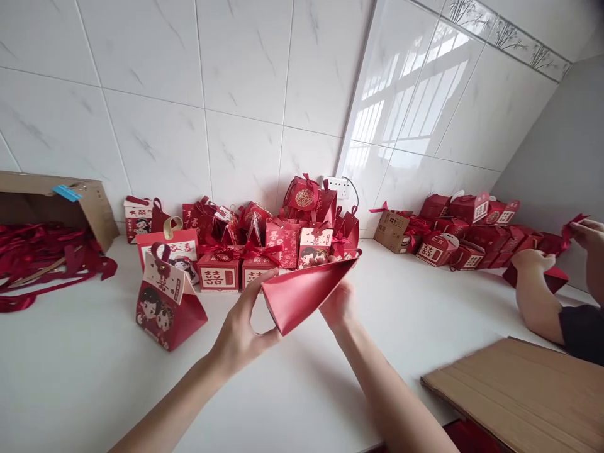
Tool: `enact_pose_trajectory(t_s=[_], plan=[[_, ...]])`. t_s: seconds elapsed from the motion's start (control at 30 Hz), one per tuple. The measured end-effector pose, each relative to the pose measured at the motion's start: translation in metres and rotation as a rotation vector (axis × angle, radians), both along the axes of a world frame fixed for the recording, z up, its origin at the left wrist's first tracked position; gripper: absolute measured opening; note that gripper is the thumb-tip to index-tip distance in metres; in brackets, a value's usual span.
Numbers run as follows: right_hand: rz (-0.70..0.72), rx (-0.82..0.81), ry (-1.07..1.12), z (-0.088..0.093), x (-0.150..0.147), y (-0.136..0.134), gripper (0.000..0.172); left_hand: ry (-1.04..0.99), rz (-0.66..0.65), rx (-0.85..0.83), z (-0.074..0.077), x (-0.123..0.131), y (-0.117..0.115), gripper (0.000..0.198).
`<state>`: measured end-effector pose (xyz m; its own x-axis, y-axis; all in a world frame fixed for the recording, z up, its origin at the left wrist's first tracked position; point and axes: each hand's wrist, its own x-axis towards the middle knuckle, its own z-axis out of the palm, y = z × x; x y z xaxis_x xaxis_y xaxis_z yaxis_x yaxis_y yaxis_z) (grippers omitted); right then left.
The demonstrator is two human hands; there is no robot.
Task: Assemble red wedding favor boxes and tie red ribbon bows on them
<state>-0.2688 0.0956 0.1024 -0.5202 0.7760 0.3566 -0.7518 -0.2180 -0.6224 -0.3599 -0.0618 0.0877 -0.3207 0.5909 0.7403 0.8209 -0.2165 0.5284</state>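
Between my hands, raised over the white table, is a red paper gift box (306,292), tilted with a plain red triangular side facing me. My left hand (243,324) grips its left end, thumb below and fingers above. At its right end my right hand (340,305) is closed on the box, with most fingers hidden behind it. To the left stands a finished-looking triangular gift box (165,302) with a cartoon couple on its front and a dark red ribbon loop on top. Behind my hands, two square red boxes (219,275) carry ribbon bows.
Many red gift boxes (283,242) line the tiled wall. A cardboard box (94,214) of red ribbons (47,251) stands at left. At right are more boxes (488,245), a co-worker's hands (533,261) with ribbon, and a cardboard carton (528,390) at the front edge.
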Motion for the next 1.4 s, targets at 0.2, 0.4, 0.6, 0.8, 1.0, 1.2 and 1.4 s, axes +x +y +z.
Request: enact_pose_trajectory(t_s=[0.2, 0.4, 0.6, 0.8, 1.0, 1.2, 1.4], plan=[[0.144, -0.138, 0.008, -0.001, 0.0, 0.001, 0.028, 0.279, -0.005, 0.143, 0.004, -0.003, -0.002, 0.07], [0.188, -0.107, -0.067, -0.005, 0.001, -0.003, 0.032, 0.084, -0.006, 0.157, -0.005, -0.005, 0.0, 0.068], [0.34, -0.078, -0.067, -0.008, 0.002, -0.009, 0.01, -0.36, -0.069, 0.174, 0.001, -0.001, 0.002, 0.064], [0.309, -0.034, -0.072, -0.007, 0.002, -0.01, 0.017, -0.75, -0.228, 0.13, 0.007, -0.009, 0.006, 0.056], [0.288, 0.045, -0.069, -0.009, 0.001, -0.013, 0.023, -1.012, -0.246, 0.089, 0.006, -0.012, 0.008, 0.06], [0.249, 0.085, -0.068, -0.007, 0.002, -0.013, 0.025, -1.036, -0.274, 0.077, 0.006, -0.009, 0.009, 0.06], [0.023, 0.072, -0.041, 0.006, 0.006, -0.008, 0.022, -0.77, -0.283, 0.001, 0.005, -0.003, 0.006, 0.054]])
